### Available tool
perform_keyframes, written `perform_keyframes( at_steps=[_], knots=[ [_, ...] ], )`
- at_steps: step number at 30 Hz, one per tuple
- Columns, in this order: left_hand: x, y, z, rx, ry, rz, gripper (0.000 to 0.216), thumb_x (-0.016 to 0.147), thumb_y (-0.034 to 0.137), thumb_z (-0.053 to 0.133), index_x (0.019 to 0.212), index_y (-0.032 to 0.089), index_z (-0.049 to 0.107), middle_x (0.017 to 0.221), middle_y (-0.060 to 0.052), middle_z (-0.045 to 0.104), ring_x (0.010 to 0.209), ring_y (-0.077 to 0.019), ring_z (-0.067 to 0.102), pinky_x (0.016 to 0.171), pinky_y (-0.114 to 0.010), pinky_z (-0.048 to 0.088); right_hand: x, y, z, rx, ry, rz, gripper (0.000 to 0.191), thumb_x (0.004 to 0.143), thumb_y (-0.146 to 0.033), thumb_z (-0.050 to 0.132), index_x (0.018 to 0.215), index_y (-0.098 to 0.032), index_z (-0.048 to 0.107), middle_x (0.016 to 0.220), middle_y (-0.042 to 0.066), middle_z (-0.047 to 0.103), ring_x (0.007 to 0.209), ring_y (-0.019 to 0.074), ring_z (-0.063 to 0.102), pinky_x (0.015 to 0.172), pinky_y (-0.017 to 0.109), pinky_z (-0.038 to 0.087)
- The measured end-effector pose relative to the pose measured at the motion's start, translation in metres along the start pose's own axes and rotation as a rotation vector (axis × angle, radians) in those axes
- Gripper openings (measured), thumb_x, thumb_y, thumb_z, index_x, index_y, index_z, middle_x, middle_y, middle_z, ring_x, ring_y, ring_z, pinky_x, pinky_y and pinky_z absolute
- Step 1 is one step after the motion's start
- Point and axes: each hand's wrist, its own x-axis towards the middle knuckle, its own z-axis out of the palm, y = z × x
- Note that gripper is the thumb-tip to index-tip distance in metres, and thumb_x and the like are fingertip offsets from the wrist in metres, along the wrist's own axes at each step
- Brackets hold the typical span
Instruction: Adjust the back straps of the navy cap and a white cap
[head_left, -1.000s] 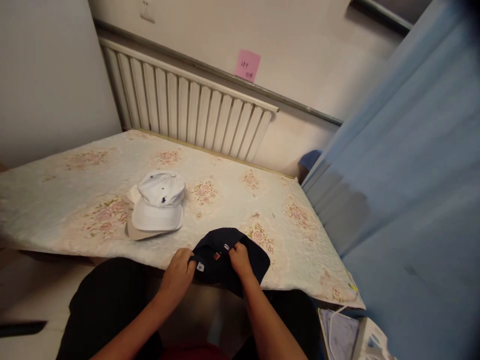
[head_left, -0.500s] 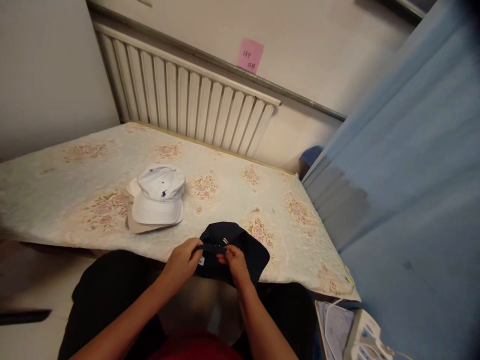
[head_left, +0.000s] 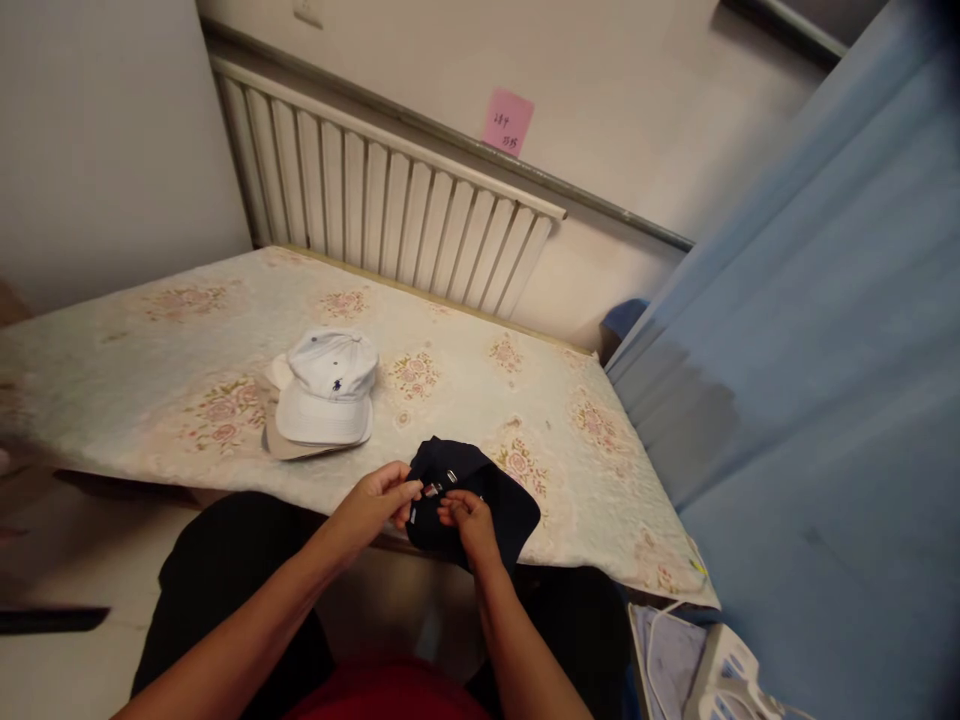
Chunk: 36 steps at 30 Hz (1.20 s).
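Note:
A dark navy baseball cap point(head_left: 517, 515) lies tilted at the bed's front edge, its inner side and back strap area facing me. My left hand point(head_left: 379, 498) pinches the left edge of this cap, close to a small metal buckle. Over the cap's opening, my right hand point(head_left: 470, 522) has its fingertips drawn together against the cap; what exactly they grip is hidden. To the left on the bed sits a white cap point(head_left: 330, 380) with a small dark emblem, stacked on a beige cap point(head_left: 281, 440).
The bed point(head_left: 450, 370) has a floral cover. Behind it are a radiator point(head_left: 390, 195) and a wall with a pink note point(head_left: 508, 122). A blue curtain point(head_left: 810, 330) hangs at the right. A white power strip point(head_left: 724, 670) lies low right. Blurred skin-toned shapes show at the left edge.
The strap stretched between my hands is no longer seen there. My left thumb and fingers have shifted to the cap's edge by the buckle. The view has shifted slightly.

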Motion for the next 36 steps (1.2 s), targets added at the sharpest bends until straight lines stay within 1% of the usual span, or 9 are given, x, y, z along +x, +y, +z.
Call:
perform_keyframes(
  at_steps=[5, 10, 13, 17, 23, 27, 30, 33, 36],
  knots=[
    [0.004, -0.006, 0.001, 0.028, 0.075, -0.026, 0.029, 0.078, 0.045, 0.051, 0.066, 0.019, 0.048, 0.045, 0.007, 0.045, 0.042, -0.0079, 0.04, 0.047, -0.021, 0.031, -0.019, -0.031, 0.007, -0.043, 0.066, -0.121, 0.016, 0.075, -0.029, 0.059, 0.082, -0.015, 0.064, 0.065, 0.0, 0.066, 0.055, 0.0116, 0.062, 0.057, 0.023, 0.049],
    [0.006, -0.007, 0.008, 0.157, 0.015, -0.002, 0.026, 0.078, 0.043, 0.048, 0.066, 0.019, 0.049, 0.054, 0.006, 0.052, 0.044, -0.0083, 0.042, 0.046, -0.021, 0.032, -0.038, -0.071, 0.023, 0.019, -0.132, -0.169, 0.024, 0.081, -0.035, 0.056, 0.094, -0.016, 0.064, 0.066, -0.001, 0.064, 0.053, 0.0099, 0.058, 0.056, 0.022, 0.046],
    [0.007, -0.006, 0.012, 0.283, -0.039, 0.016, 0.026, 0.078, 0.042, 0.046, 0.065, 0.02, 0.049, 0.056, 0.005, 0.053, 0.044, -0.0091, 0.044, 0.046, -0.022, 0.032, -0.042, -0.083, 0.032, -0.018, -0.198, -0.188, 0.024, 0.08, -0.035, 0.057, 0.091, -0.016, 0.066, 0.058, -0.004, 0.059, 0.051, 0.0092, 0.053, 0.055, 0.021, 0.043],
    [0.007, -0.007, 0.011, 0.36, -0.077, 0.035, 0.026, 0.078, 0.041, 0.045, 0.065, 0.02, 0.051, 0.053, 0.005, 0.051, 0.044, -0.0103, 0.043, 0.047, -0.023, 0.032, -0.04, -0.082, 0.037, -0.05, -0.149, -0.186, 0.022, 0.078, -0.034, 0.059, 0.078, -0.014, 0.067, 0.05, -0.005, 0.054, 0.049, 0.0089, 0.051, 0.054, 0.021, 0.04],
    [0.012, -0.019, 0.003, 0.401, -0.071, 0.041, 0.024, 0.077, 0.038, 0.045, 0.063, 0.02, 0.053, 0.055, 0.004, 0.055, 0.048, -0.0121, 0.046, 0.051, -0.023, 0.033, -0.032, -0.077, 0.033, 0.124, -0.04, -0.096, 0.022, 0.074, -0.036, 0.063, 0.074, -0.014, 0.064, 0.044, -0.007, 0.049, 0.04, 0.0071, 0.045, 0.047, 0.02, 0.038],
    [0.014, -0.025, 0.001, 0.412, -0.055, 0.047, 0.022, 0.075, 0.037, 0.047, 0.064, 0.02, 0.055, 0.06, 0.003, 0.06, 0.052, -0.0129, 0.049, 0.054, -0.024, 0.035, -0.029, -0.075, 0.026, 0.184, -0.002, -0.102, 0.023, 0.073, -0.037, 0.064, 0.074, -0.014, 0.062, 0.044, -0.008, 0.048, 0.038, 0.006, 0.041, 0.044, 0.019, 0.037],
    [0.014, -0.028, 0.001, 0.389, -0.028, 0.033, 0.022, 0.075, 0.039, 0.047, 0.064, 0.02, 0.054, 0.057, 0.004, 0.056, 0.051, -0.0124, 0.046, 0.053, -0.023, 0.034, -0.025, -0.068, 0.018, 0.225, 0.034, -0.112, 0.029, 0.077, -0.044, 0.061, 0.068, -0.016, 0.058, 0.045, -0.007, 0.048, 0.037, 0.0055, 0.039, 0.041, 0.019, 0.038],
    [0.014, -0.032, -0.001, 0.317, 0.023, -0.039, 0.025, 0.075, 0.043, 0.047, 0.063, 0.021, 0.051, 0.051, 0.006, 0.048, 0.045, -0.0113, 0.04, 0.049, -0.023, 0.031, -0.018, -0.057, 0.01, 0.242, 0.174, -0.064, 0.035, 0.078, -0.05, 0.057, 0.07, -0.016, 0.058, 0.048, -0.006, 0.05, 0.036, 0.0057, 0.04, 0.039, 0.019, 0.039],
    [0.015, -0.038, -0.003, 0.247, 0.04, -0.059, 0.026, 0.073, 0.046, 0.049, 0.067, 0.021, 0.049, 0.053, 0.007, 0.047, 0.045, -0.0104, 0.038, 0.047, -0.022, 0.029, -0.008, -0.047, 0.004, 0.173, 0.316, 0.018, 0.035, 0.074, -0.05, 0.061, 0.074, -0.015, 0.061, 0.057, -0.002, 0.058, 0.044, 0.0077, 0.05, 0.043, 0.02, 0.044]
  ],
)
